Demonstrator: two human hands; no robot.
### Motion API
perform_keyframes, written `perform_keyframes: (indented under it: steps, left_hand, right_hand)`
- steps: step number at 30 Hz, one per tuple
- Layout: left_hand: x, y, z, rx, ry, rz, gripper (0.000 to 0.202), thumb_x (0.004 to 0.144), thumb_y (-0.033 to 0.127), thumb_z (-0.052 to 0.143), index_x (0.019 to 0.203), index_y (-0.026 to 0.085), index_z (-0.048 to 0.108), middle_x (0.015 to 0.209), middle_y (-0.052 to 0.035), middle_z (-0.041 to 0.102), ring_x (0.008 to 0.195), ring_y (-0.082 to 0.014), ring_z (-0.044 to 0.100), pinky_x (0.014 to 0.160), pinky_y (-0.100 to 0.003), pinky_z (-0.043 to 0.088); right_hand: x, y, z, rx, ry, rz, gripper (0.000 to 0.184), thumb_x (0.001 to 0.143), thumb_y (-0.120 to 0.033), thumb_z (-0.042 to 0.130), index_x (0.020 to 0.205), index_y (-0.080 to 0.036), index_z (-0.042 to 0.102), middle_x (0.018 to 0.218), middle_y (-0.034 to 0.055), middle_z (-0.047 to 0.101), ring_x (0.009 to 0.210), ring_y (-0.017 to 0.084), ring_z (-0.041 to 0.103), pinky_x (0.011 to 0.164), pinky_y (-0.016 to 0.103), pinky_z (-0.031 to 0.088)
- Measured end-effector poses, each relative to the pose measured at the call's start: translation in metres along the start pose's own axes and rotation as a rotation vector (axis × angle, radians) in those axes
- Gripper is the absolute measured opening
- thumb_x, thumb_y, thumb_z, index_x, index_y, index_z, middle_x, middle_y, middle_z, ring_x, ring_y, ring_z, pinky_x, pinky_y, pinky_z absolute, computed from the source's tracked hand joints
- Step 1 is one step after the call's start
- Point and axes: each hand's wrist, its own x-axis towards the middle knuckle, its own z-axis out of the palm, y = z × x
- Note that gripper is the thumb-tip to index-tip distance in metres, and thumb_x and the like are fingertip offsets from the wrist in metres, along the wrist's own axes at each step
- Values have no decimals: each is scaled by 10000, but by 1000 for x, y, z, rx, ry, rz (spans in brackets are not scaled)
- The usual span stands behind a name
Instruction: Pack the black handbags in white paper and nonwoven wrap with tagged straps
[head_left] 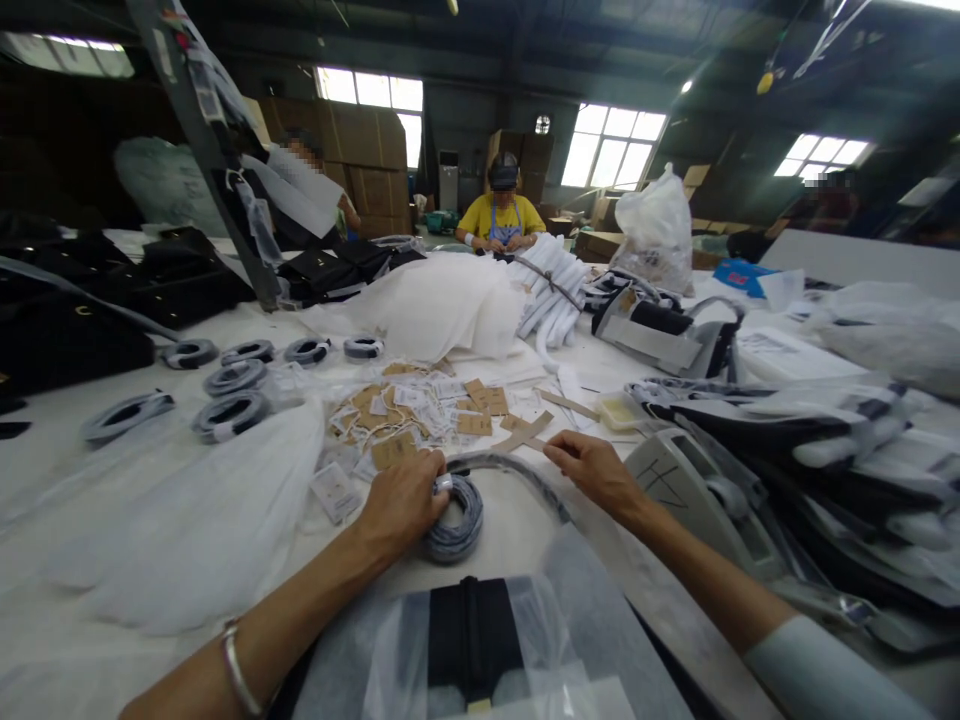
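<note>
My left hand (405, 500) closes its fingers on the upper left edge of a coiled grey strap (457, 535), which has a small white label at its top. To the right, my right hand (592, 472) pinches the end of a tan strip (529, 430) lying across another strip. Between the hands a curved grey handle (517, 465) arches up from a bag (474, 635) in clear plastic, with a black middle panel, close to my body. Just beyond my hands is a heap of brown and white hang tags (412, 410) with strings.
Several coiled straps (232, 415) lie at left, beside black bags (75, 310). White foam sheets (442, 300) are piled at centre back. A tape dispenser (697, 490) and stacked wrapped bags (817, 460) stand at right. A co-worker (506, 215) sits across the table.
</note>
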Motion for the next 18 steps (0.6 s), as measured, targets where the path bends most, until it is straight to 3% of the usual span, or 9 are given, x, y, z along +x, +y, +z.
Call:
perform_keyframes:
  steps: [3, 8, 12, 18]
  left_hand:
    - [3, -2, -1, 5, -13, 42, 104, 775, 205, 559, 878, 219, 564, 946, -43, 662, 897, -221, 623, 703, -304, 409]
    - [-7, -8, -7, 23, -22, 38, 119, 763, 215, 554, 883, 214, 556, 1015, -58, 647, 921, -228, 615, 694, -309, 416]
    - [-10, -10, -5, -10, 10, 21, 118, 776, 224, 551, 893, 222, 561, 966, -49, 653, 931, -231, 616, 712, -309, 421]
    - [-3, -15, 6, -185, 71, 48, 198, 783, 217, 584, 980, 230, 569, 997, -37, 667, 961, -216, 624, 763, -293, 446]
  right_hand:
    - [27, -15, 6, -264, -39, -160, 192, 887, -283, 545, 846, -204, 715, 874, 30, 697, 797, 172, 627, 748, 268, 452]
    - [53, -33, 18, -581, -243, -276, 190, 868, -218, 605, 1025, -238, 709, 1093, 60, 687, 1010, 215, 612, 816, 280, 431]
    - [61, -43, 23, -716, -341, -289, 82, 810, -192, 674, 877, -197, 721, 980, 93, 704, 974, 249, 613, 783, 299, 417]
    - [63, -55, 17, -797, -319, -213, 34, 779, -220, 705, 800, -199, 722, 909, 83, 715, 904, 249, 633, 715, 292, 404]
